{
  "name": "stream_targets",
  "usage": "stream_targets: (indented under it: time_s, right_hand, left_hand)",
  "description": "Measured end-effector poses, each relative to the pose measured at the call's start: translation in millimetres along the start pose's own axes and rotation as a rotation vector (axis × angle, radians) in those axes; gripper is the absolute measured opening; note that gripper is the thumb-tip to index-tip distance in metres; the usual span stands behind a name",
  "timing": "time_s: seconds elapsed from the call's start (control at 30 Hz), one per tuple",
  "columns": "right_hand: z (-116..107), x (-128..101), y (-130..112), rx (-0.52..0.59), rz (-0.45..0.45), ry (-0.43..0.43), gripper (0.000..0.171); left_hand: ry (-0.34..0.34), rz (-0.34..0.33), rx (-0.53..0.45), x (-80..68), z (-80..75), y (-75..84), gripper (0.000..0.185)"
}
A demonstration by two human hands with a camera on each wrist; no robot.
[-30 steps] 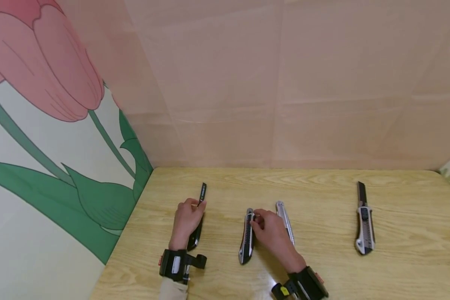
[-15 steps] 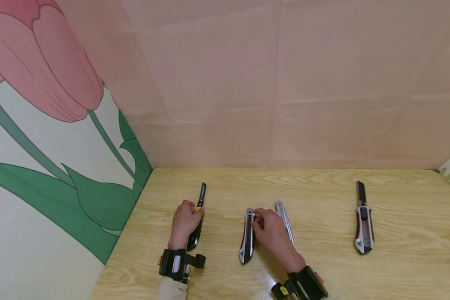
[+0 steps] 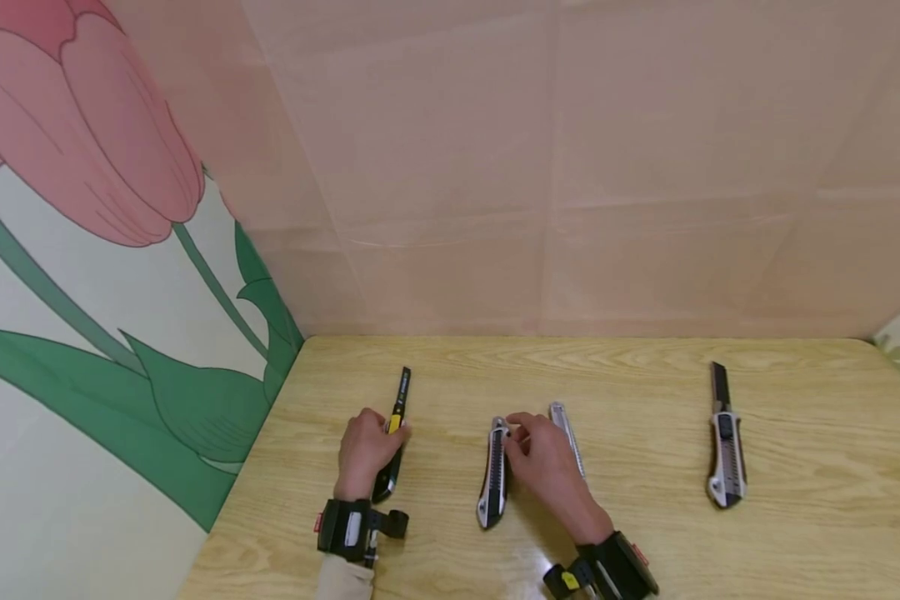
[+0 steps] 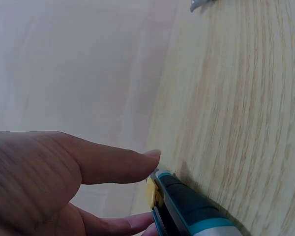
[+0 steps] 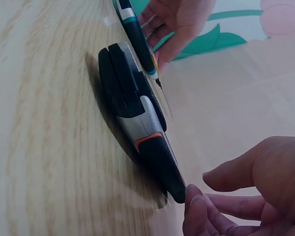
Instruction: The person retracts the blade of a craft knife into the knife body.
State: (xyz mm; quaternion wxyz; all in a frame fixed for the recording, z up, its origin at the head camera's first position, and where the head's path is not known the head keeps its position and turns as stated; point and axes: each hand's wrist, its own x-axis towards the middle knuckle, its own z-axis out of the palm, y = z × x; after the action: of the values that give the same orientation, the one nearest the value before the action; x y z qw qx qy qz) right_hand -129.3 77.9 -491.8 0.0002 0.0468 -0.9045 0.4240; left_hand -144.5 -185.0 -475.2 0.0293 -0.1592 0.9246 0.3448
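So the left hand (image 3: pixel 363 454) is on a black utility knife (image 3: pixel 387 479) lying on the wood-grain surface (image 3: pixel 637 517), over on the left side. Thumb and fingers are pinched around it right by its yellow slider (image 3: pixel 394 423), and the narrow front end with some tiny lettering sticks out past them, pointing at the far edge. I can't read the lettering. The left wrist view also shows teal trim on that knife.

The right hand (image 3: pixel 549 462) isn't really gripping anything, fingers loosely bent with a gap to the thumb. Its fingertips are right up at the far end of a black-and-silver knife (image 3: pixel 493 479), which lies near the middle, to the right of the black one. Honestly can't tell if they're actually touching it. The right wrist view shows a bit of orange on that knife too.

Partly hidden behind the right hand there's a slim silver knife (image 3: pixel 565 425), lying a bit tilted. Then well off to the right, on its own, is a chunkier grey-and-black knife (image 3: pixel 727 458) with its dark blade (image 3: pixel 721 387) out and pointing away.

Both wrists wear black camera straps, and behind the surface there's a pinkish sheet (image 3: pixel 570 183) plus a big tulip picture (image 3: pixel 112 125) on the left.
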Motion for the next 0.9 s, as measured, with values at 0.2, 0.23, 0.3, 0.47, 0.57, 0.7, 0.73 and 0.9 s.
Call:
stream_targets:
  time_s: [0.2, 0.23, 0.3, 0.47, 0.57, 0.7, 0.73, 0.9]
  right_hand:
    - [0.1, 1.4, 0.6, 0.008, 0.010, 0.002, 0.028]
    - [0.2, 1.5, 0.6, 0.010, 0.013, 0.002, 0.027]
    - [0.2, 1.3, 0.3, 0.016, 0.017, 0.004, 0.026]
    - [-0.4, 0.1, -2.3, 0.046, 0.016, 0.011, 0.025]
    - [-1.1, -0.5, -4.3, 0.061, 0.005, 0.020, 0.025]
    - [-2.8, -1.8, -7.4, 0.071, -0.024, 0.037, 0.024]
    - [-3.2, -2.1, -8.3, 0.070, -0.032, 0.043, 0.024]
    - [-5.2, -3.7, -13.9, 0.070, -0.063, 0.052, 0.024]
  left_hand:
    - [0.014, -0.014, 0.008, -0.9, 2.7, -0.1, 0.041]
    - [0.017, -0.011, 0.008, -1.2, 2.9, -0.1, 0.040]
    - [0.024, -0.002, 0.008, -1.8, 2.9, 0.2, 0.036]
    - [0.039, -0.002, 0.011, -1.3, 3.3, 1.5, 0.026]
    - [0.045, -0.019, 0.024, -0.7, 3.1, 3.1, 0.023]
    - [0.058, -0.023, 0.026, -0.8, 2.1, 6.1, 0.025]
    - [0.065, -0.015, 0.025, -1.2, 1.7, 7.0, 0.026]
    - [0.103, 0.043, 0.013, -5.4, 0.1, 12.2, 0.032]
